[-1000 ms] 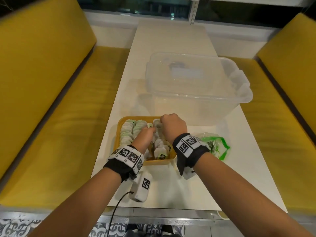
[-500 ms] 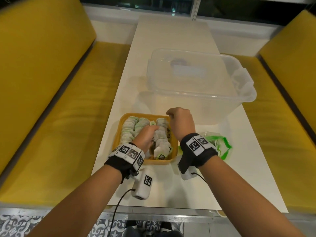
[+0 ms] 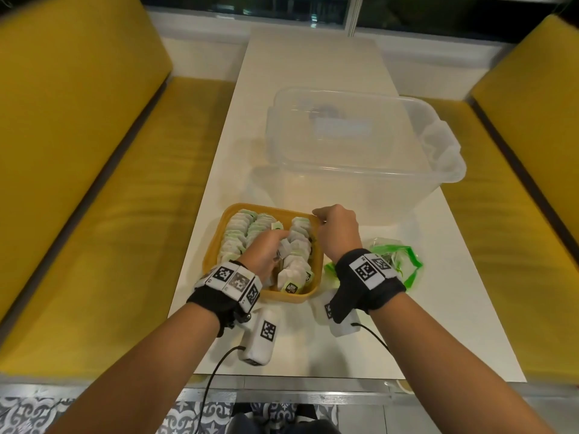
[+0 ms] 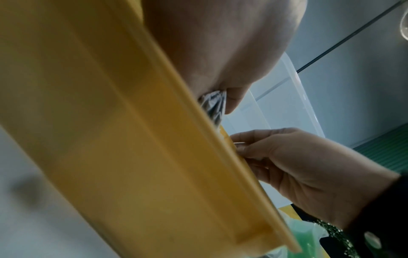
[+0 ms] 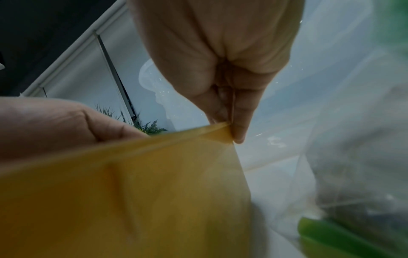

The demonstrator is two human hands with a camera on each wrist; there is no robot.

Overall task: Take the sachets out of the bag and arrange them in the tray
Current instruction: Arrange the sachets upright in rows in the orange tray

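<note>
Setting: a white table (image 3: 313, 89) runs between two yellow benches (image 3: 78, 151).
Tray: a yellow tray (image 3: 216, 245), packed with rows of white sachets (image 3: 238, 227), sits near the table's front edge.
Left hand: the left hand (image 3: 266, 252) reaches into the tray, fingers pinching a sachet among the rows.
Right hand: the right hand (image 3: 338, 230) pinches the tray's far right corner between thumb and fingers.
Bag: a clear bag with green trim (image 3: 404, 261) lies just right of the tray.
Tub: a clear plastic tub (image 3: 360, 145) stands behind.
</note>
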